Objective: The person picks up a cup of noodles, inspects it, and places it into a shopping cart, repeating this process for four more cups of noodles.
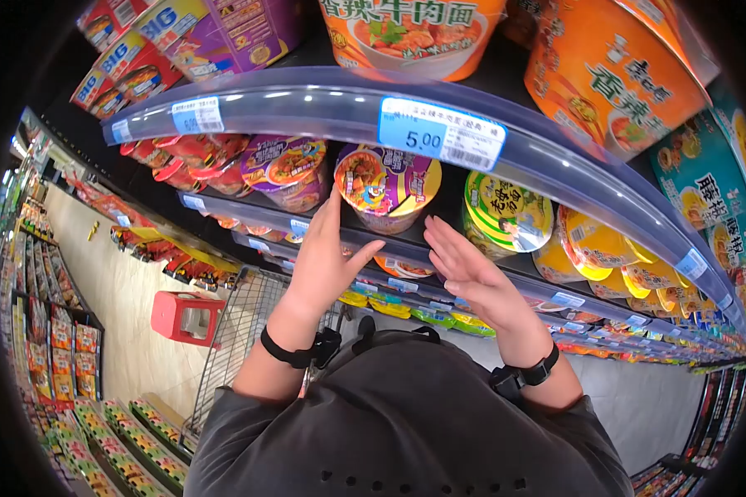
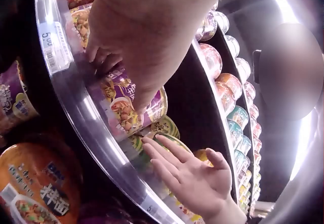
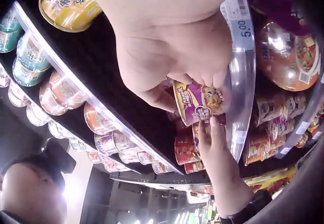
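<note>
A purple instant noodle cup (image 1: 389, 186) with a picture lid sits tilted on the shelf between my two hands. My left hand (image 1: 322, 257) is at its left side, fingers straight up along the cup and thumb held out below it. To its lower right is my right hand (image 1: 477, 277), fingers extended and palm turned toward the cup. In the left wrist view the left thumb overlaps the purple cup (image 2: 124, 113). The right wrist view shows the right fingers over the cup (image 3: 195, 101) and the left fingertips at its lower edge.
A clear shelf edge with a price label (image 1: 441, 132) arches above the hands. Another purple cup (image 1: 286, 170) stands left, a green-lidded cup (image 1: 508, 214) right. Large orange noodle tubs (image 1: 613, 74) sit above. A wire cart (image 1: 239, 331) and a red box (image 1: 186, 317) are lower left.
</note>
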`<state>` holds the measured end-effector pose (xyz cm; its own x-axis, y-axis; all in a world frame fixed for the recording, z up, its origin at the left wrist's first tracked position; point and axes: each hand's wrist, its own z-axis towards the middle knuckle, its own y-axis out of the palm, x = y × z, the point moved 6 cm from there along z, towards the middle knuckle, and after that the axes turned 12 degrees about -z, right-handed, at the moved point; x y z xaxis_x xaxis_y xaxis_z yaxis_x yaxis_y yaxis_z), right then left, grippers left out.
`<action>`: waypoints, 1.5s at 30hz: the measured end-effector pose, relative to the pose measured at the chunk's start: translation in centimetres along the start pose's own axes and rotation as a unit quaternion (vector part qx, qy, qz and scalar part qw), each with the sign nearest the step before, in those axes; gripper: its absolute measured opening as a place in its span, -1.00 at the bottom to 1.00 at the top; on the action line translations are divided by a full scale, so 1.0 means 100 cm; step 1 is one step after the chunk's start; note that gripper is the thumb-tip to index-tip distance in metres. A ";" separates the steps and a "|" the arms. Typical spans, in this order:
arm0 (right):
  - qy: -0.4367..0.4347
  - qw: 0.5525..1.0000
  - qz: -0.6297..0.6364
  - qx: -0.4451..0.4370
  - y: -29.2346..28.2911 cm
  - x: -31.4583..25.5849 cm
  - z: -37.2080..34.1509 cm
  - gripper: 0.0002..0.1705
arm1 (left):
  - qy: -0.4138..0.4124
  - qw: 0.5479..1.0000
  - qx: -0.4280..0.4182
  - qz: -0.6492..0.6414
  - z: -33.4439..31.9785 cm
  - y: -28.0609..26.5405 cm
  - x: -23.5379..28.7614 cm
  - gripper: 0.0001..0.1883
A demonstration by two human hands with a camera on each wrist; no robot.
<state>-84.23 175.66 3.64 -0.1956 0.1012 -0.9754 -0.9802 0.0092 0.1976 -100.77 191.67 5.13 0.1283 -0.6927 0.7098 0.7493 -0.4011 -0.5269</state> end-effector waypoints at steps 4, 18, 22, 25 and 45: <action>0.016 0.998 0.007 -0.054 0.000 0.005 -0.029 -0.09 | -0.009 0.999 0.031 -0.004 -0.037 -0.005 0.011 -0.02; 0.154 0.982 0.024 -0.105 0.006 0.087 -0.105 -0.56 | -0.188 0.971 0.123 0.088 -0.226 -0.047 0.048 -0.53; 0.171 0.978 0.004 -0.120 0.019 0.095 -0.110 -0.57 | -0.207 0.958 0.168 0.110 -0.259 -0.071 0.055 -0.57; 0.179 0.974 -0.026 -0.136 0.031 0.098 -0.110 -0.58 | -0.203 0.954 0.188 0.113 -0.278 -0.086 0.054 -0.59; 0.265 0.922 -0.133 -0.250 0.287 0.157 -0.084 -0.57 | -0.333 0.888 0.303 0.097 -0.553 -0.253 0.039 -0.60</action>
<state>-115.64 169.14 -6.87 0.1961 -0.3394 -0.9200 -0.8610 -0.5086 0.0041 -155.13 165.99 -4.63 0.4975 -0.1251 0.8584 0.8573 0.2223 -0.4644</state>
